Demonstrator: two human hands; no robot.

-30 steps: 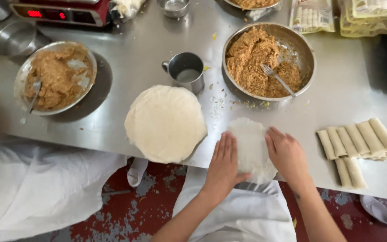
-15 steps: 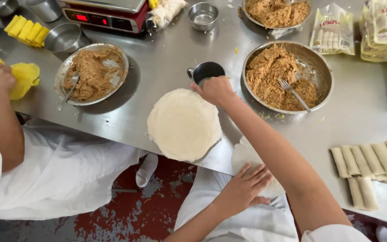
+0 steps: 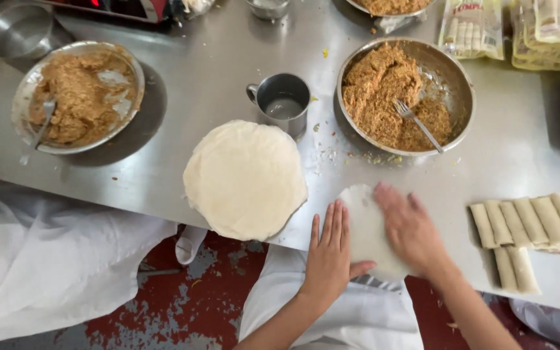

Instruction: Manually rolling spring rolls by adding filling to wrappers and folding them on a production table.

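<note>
Both hands lie flat and open on a single round wrapper point(image 3: 365, 227), a thin pale sheet spread at the near edge of the steel table point(image 3: 228, 58); neither hand grips anything. The left hand point(image 3: 329, 254) presses palm-down on the wrapper's left side, fingers straight and close together, thumb stretched out under the sheet's lower edge. The right hand point(image 3: 409, 228) rests palm-down on the right side, fingers slightly spread and pointing up and to the left. The wrapper's lower part hangs a little past the table edge, over the person's white apron point(image 3: 351, 317). Just left of the hands sits a stack of round wrappers point(image 3: 244, 178), also overlapping the table edge. Behind that stack, touching or nearly touching it, stands a small metal cup point(image 3: 282, 102) with a handle. To the right of the cup is a wide metal bowl point(image 3: 452, 71) of brown minced filling with a fork point(image 3: 416, 122) lying in it. At the far right, near the right hand but apart from it, lie finished rolls point(image 3: 529, 227) in two short rows. On the left, a second metal bowl of filling point(image 3: 76, 94) holds a spoon.
</note>
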